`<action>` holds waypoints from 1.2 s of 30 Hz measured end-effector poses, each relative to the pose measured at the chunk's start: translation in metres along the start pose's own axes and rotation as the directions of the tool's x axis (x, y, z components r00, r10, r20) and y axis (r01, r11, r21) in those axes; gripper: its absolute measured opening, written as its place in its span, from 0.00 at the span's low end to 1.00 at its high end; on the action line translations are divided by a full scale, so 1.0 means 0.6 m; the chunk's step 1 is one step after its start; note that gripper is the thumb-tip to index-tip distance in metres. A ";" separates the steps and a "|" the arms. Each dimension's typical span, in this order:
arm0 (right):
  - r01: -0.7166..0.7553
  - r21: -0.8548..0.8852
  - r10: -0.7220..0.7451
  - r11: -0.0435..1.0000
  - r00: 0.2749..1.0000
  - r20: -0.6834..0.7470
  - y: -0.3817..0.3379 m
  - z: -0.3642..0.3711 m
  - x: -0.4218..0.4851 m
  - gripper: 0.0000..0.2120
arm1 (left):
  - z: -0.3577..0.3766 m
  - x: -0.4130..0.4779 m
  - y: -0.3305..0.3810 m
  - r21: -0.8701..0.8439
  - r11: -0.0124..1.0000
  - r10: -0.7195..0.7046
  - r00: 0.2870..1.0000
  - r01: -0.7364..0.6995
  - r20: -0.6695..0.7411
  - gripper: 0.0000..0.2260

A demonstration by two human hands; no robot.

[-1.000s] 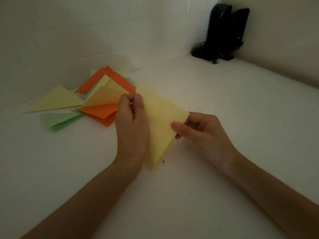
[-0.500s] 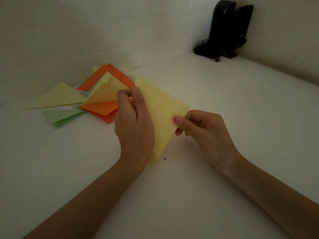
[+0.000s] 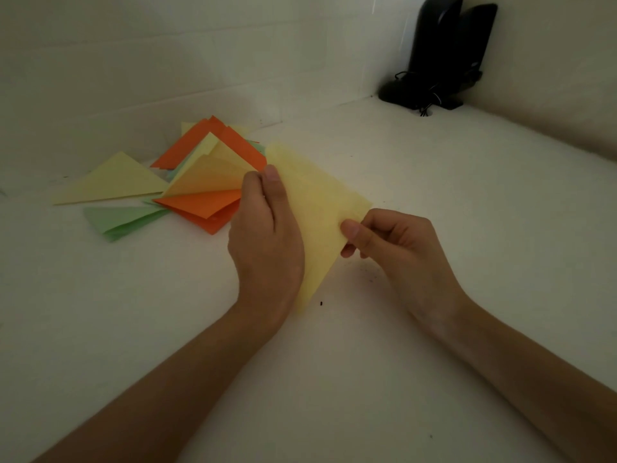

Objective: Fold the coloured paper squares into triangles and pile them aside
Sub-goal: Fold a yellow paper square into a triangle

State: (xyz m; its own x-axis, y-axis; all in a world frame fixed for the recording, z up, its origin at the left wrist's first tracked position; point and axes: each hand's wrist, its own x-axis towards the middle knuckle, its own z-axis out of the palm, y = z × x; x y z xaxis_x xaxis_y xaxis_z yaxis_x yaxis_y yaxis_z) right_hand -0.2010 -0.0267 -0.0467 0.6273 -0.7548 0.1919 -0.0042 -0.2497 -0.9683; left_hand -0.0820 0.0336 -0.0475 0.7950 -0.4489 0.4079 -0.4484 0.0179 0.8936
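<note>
Looking down through the head camera, I see the yellow sheet point(image 3: 320, 208) folded into a triangle and held between both hands over the table point(image 3: 434, 329). Its long tip points toward me, and I cannot tell whether that tip touches the surface. My view of the left hand point(image 3: 267, 242) shows thumb and forefinger pinching the sheet's left edge near the far corner, with the back of the hand covering the paper's left part. The right hand point(image 3: 397, 248) pinches the right corner, thumb on top and curled fingers beneath. A second ago the sheet showed one clean edge at that corner; now two layers sit slightly offset there, as they already did half a second ago. Both grips are otherwise unchanged, and the hands have barely shifted. The pile point(image 3: 200, 182) of orange, yellow and green triangles lies to the left by the wall point(image 3: 167, 61), just beside the left hand, its top yellow flap standing ajar as before. Black speakers point(image 3: 444, 51) stand in the far right corner, now a little higher in my view.
</note>
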 end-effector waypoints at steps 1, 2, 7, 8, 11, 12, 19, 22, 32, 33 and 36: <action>-0.002 0.003 0.002 1.000 1.000 -0.001 0.001 0.000 0.000 0.13 | 0.000 0.000 0.001 0.003 1.000 0.000 1.000 0.000 0.004 0.15; -0.005 0.005 0.005 1.000 1.000 -0.001 0.001 0.000 0.001 0.13 | 0.000 0.001 0.000 -0.002 1.000 -0.001 1.000 0.001 0.010 0.15; 0.006 0.017 -0.006 1.000 1.000 -0.003 0.003 0.003 0.002 0.12 | -0.004 0.004 0.004 -0.102 0.993 -0.056 0.998 0.058 0.022 0.12; 0.022 0.023 -0.022 0.999 1.000 0.001 0.003 0.005 0.002 0.13 | -0.005 0.004 0.006 -0.138 0.988 -0.066 0.998 0.067 0.014 0.12; 0.060 0.027 -0.061 0.998 0.998 0.019 0.006 0.007 -0.001 0.12 | -0.009 0.010 0.010 -0.229 0.964 -0.134 0.991 0.137 0.031 0.12; 0.061 0.025 -0.061 0.998 0.998 0.018 0.009 0.006 -0.002 0.12 | -0.010 0.013 0.009 -0.257 0.951 -0.161 0.985 0.172 0.065 0.12; 0.088 -0.067 -0.085 0.994 0.995 0.050 0.012 0.010 -0.008 0.14 | -0.012 0.025 -0.004 -0.215 0.962 -0.140 0.982 0.165 0.125 0.12; 0.084 -0.066 -0.081 0.994 0.996 0.041 0.010 0.011 -0.008 0.14 | -0.012 0.029 -0.008 -0.249 0.944 -0.188 0.974 0.215 0.129 0.12; 0.017 -0.022 -0.022 1.000 0.963 -0.268 0.003 0.003 0.003 0.14 | 0.001 -0.004 -0.005 0.072 0.997 0.017 0.944 -0.043 0.330 0.20; 0.008 -0.028 -0.015 1.000 0.964 -0.265 0.002 0.005 0.002 0.14 | 0.001 -0.002 -0.006 0.069 0.996 0.033 0.949 -0.058 0.314 0.20; -0.061 -0.060 0.039 0.996 0.948 -0.316 0.006 -0.002 0.006 0.15 | 0.000 0.004 -0.010 0.118 0.993 -0.025 0.941 -0.016 0.336 0.14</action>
State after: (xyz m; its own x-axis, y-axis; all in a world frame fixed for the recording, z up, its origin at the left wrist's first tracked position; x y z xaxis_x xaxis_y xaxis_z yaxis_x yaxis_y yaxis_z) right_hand -0.1997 -0.0308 -0.0494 0.3482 -0.9171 0.1944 -0.0894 -0.2389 -0.9669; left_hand -0.0775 0.0324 -0.0518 0.6224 -0.7235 0.2986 -0.5060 -0.0809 0.8587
